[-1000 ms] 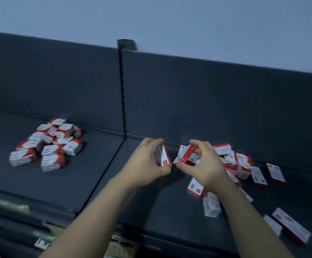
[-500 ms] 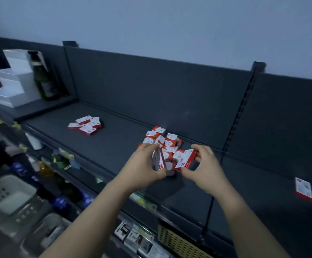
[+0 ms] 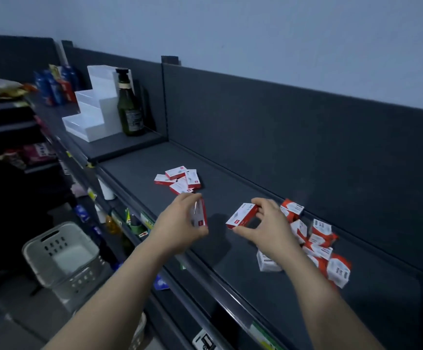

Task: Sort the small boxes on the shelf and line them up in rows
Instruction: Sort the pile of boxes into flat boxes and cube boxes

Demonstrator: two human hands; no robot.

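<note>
The dark shelf (image 3: 230, 248) carries two groups of small boxes: a bigger pile (image 3: 316, 243) at the right and a smaller flat group (image 3: 177, 179) further left. Above the bare part between them, the left hand (image 3: 180, 231) grips one red-white box (image 3: 200, 215) standing on its edge, and the right hand (image 3: 266, 231) pinches a second box (image 3: 242, 215), tilted.
</note>
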